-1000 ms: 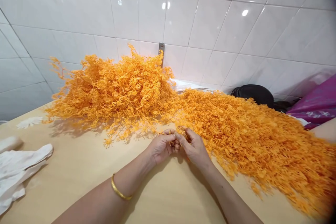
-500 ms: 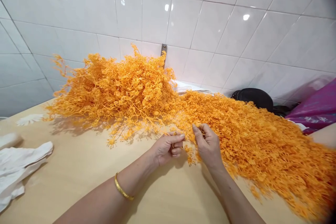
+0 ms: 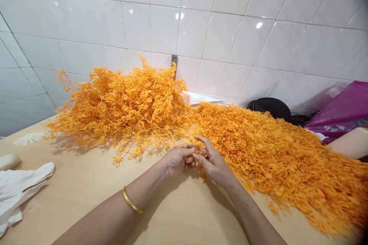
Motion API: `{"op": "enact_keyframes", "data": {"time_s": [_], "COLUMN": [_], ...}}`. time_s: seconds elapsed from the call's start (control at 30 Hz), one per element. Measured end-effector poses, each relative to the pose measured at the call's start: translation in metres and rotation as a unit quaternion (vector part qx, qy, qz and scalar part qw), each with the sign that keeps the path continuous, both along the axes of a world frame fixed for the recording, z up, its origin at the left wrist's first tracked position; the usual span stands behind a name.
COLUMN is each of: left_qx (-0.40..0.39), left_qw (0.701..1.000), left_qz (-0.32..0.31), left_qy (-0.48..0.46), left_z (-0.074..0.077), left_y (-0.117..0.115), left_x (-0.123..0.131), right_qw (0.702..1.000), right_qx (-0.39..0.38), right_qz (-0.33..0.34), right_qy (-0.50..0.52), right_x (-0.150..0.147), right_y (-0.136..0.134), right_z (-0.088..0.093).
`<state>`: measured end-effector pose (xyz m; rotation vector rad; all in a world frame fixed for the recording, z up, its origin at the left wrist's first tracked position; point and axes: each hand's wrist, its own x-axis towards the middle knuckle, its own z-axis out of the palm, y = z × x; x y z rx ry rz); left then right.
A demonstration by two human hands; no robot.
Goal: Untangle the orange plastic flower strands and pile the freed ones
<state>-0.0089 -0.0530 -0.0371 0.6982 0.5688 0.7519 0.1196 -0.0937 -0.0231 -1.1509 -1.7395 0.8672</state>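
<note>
My left hand (image 3: pixel 178 160) and my right hand (image 3: pixel 214 166) meet in front of the orange material, fingertips close together. Both pinch a thin orange sprig (image 3: pixel 197 154), mostly hidden by my fingers. A large tangled heap of orange artificial flower sprays (image 3: pixel 123 109) rises on the table to the left. A dense spread of the same sprays (image 3: pixel 281 157) runs off to the right, touching the side of my right hand. A gold bangle (image 3: pixel 130 200) circles my left wrist.
A light wooden table (image 3: pixel 86 208) carries everything. White cloth gloves (image 3: pixel 18 187) lie at its left edge, beside a small white flower-shaped piece (image 3: pixel 28 139). A black bag (image 3: pixel 270 109) and magenta plastic (image 3: pixel 339 109) lie at the back right, against a white tile wall (image 3: pixel 71 23).
My hands, apart half a second ago, have come back together at the sprig. The view has tilted slightly.
</note>
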Motion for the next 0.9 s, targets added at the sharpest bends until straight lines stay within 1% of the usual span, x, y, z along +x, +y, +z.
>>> {"op": "enact_keyframes", "data": {"time_s": [0.07, 0.2, 0.27, 0.33, 0.43, 0.47, 0.53, 0.6, 0.63, 0.7, 0.73, 0.77, 0.8, 0.9], "left_qx": [-0.013, -0.016, -0.013, -0.009, 0.002, 0.004, 0.0, -0.008, -0.009, -0.006, -0.003, 0.0, 0.005, 0.041], "left_qw": [1.0, 1.0, 0.999, 0.998, 0.992, 0.991, 0.991, 0.991, 0.991, 0.993, 0.995, 0.997, 0.998, 0.999], "left_qz": [0.003, -0.009, -0.023, -0.054, -0.116, -0.129, -0.134, -0.136, -0.134, -0.108, -0.084, -0.056, -0.026, 0.033], "left_qy": [-0.01, 0.008, 0.018, 0.041, 0.055, 0.043, 0.01, -0.017, -0.029, -0.053, -0.059, -0.057, -0.05, -0.009], "left_z": [-0.002, -0.005, -0.005, -0.005, -0.003, -0.003, -0.003, -0.003, -0.003, -0.005, -0.006, -0.008, -0.009, -0.013], "left_y": [0.001, 0.0, 0.0, 0.0, 0.001, 0.001, 0.001, 0.0, 0.0, 0.002, 0.003, 0.005, 0.007, 0.009], "left_x": [-0.001, -0.005, -0.006, -0.007, -0.006, -0.006, -0.006, -0.008, -0.01, -0.014, -0.016, -0.017, -0.017, -0.014], "right_qw": [1.0, 0.996, 0.993, 0.984, 0.951, 0.939, 0.916, 0.894, 0.881, 0.852, 0.844, 0.847, 0.86, 0.912], "right_qx": [0.003, 0.011, 0.038, 0.085, 0.158, 0.179, 0.21, 0.216, 0.208, 0.181, 0.168, 0.157, 0.15, 0.133], "right_qz": [-0.019, -0.086, -0.112, -0.148, -0.212, -0.232, -0.269, -0.326, -0.37, -0.46, -0.484, -0.487, -0.468, -0.37], "right_qy": [0.008, 0.02, -0.002, -0.06, -0.157, -0.181, -0.213, -0.219, -0.208, -0.171, -0.155, -0.142, -0.136, -0.122], "right_x": [-0.001, 0.005, 0.006, 0.005, 0.001, 0.0, 0.003, 0.015, 0.024, 0.041, 0.048, 0.052, 0.053, 0.043], "right_y": [-0.001, 0.001, 0.002, 0.002, 0.005, 0.006, 0.01, 0.014, 0.015, 0.016, 0.016, 0.015, 0.014, 0.012], "right_z": [0.001, 0.002, 0.001, -0.001, -0.004, -0.005, -0.005, -0.003, -0.001, 0.003, 0.005, 0.006, 0.006, 0.005]}}
